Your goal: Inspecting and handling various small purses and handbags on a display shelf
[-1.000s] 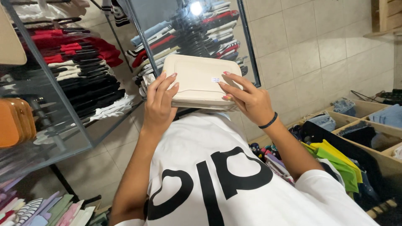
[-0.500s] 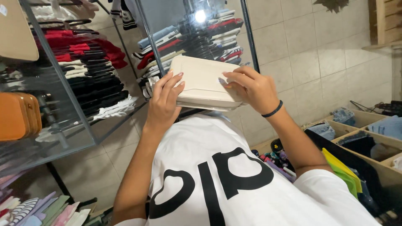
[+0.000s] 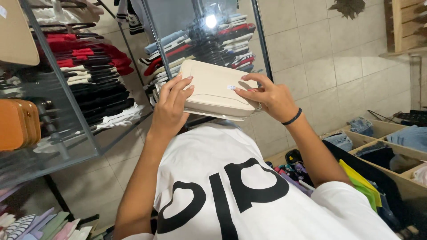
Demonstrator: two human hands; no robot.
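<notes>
The flat bag sat at the centre, just above the person's shirt. The left hand lay against the bag's 9 o'clock edge, and the right hand against its 3 o'clock edge. Behind the bag, at 12 o'clock, stood a glass shelf unit with folded clothes stacked in it. At 9 o'clock, purses stood on a glass shelf. At 4 o'clock, open wooden bins held more clothes.
</notes>
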